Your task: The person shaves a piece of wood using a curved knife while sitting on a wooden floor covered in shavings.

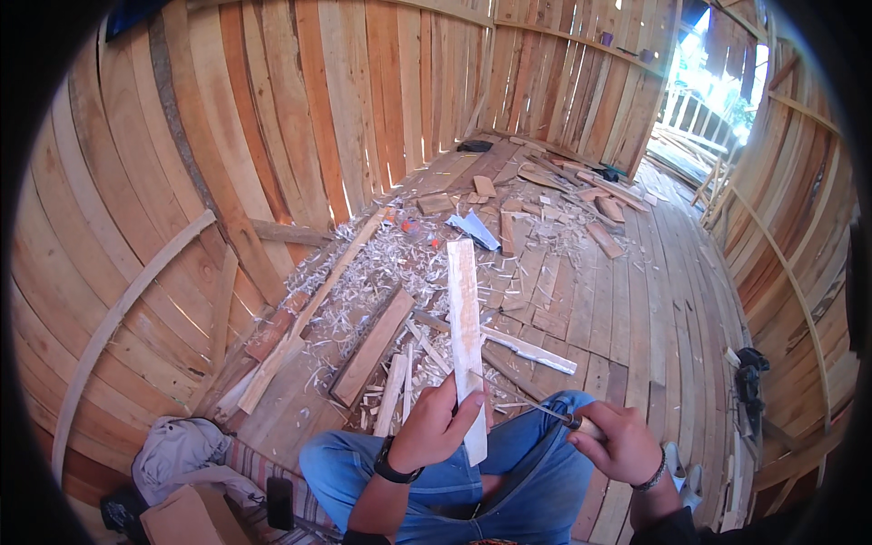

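My left hand (436,429) is closed round the lower part of a long, pale strip of wood (463,304), which stands nearly upright above my lap. In my right hand (621,447) is a carving tool (587,426), gripped by its short wooden handle. Its thin metal shaft points left toward the strip, near my left fingers. Whether the tip touches the wood, I cannot tell. Both hands are over my crossed legs in blue jeans (354,468).
Curled shavings (363,272) cover the plank floor ahead. A thick wood block (372,347) and a pale stick (530,350) lie just beyond my knees. Offcuts (604,241) are scattered farther off. At lower left are a grey cloth (182,450), a cardboard box (193,518) and a dark phone (280,503).
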A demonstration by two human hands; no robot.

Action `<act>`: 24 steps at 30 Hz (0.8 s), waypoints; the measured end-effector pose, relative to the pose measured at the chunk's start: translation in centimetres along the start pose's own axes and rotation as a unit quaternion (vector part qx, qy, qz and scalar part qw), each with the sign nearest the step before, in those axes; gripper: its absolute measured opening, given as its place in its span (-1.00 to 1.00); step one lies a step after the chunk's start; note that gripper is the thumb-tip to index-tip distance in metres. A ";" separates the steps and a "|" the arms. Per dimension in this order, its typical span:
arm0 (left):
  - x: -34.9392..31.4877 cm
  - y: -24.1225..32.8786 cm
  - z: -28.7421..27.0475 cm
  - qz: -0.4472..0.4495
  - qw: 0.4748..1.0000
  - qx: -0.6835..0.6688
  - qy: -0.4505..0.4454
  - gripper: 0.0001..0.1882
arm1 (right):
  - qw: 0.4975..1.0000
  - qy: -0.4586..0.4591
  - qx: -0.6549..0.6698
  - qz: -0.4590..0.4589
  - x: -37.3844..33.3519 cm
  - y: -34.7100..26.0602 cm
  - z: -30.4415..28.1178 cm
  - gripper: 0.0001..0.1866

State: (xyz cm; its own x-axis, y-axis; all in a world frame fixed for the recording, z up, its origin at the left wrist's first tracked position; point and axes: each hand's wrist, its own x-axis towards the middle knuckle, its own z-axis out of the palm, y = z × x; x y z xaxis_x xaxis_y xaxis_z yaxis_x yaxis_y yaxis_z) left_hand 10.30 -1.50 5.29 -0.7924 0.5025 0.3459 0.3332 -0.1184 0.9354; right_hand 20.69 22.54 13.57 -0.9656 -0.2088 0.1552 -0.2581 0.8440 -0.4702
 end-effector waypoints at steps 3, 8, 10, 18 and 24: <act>-0.1 0.9 -0.1 -0.018 0.999 0.038 -0.010 -0.84 | 0.990 0.040 -0.128 -0.049 0.8 0.2 -1.6 -0.70; -0.3 1.0 0.2 -0.026 0.996 0.078 -0.021 -0.82 | 0.958 0.057 -0.258 -0.109 1.9 0.6 -3.8 -0.69; -0.4 0.9 0.3 -0.023 0.996 0.084 -0.002 -0.81 | 0.972 0.034 -0.215 -0.093 2.0 1.0 -3.2 -0.68; -0.1 -0.5 0.6 0.025 0.990 0.121 0.072 -0.79 | 0.992 -0.082 0.092 -0.002 0.6 3.2 3.9 -0.66; 2.2 -1.0 2.6 0.023 0.980 0.194 0.042 -0.83 | 0.985 -0.079 0.149 -0.024 -0.5 5.7 2.7 -0.67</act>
State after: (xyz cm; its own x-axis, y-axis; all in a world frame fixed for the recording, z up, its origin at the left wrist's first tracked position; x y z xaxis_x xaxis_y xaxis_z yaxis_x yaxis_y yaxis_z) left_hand 9.56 1.93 4.90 -0.8054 0.4307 0.4073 0.5261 0.2028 0.8259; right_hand 19.60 26.13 8.46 -0.9392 -0.3387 0.0571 -0.2784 0.6531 -0.7042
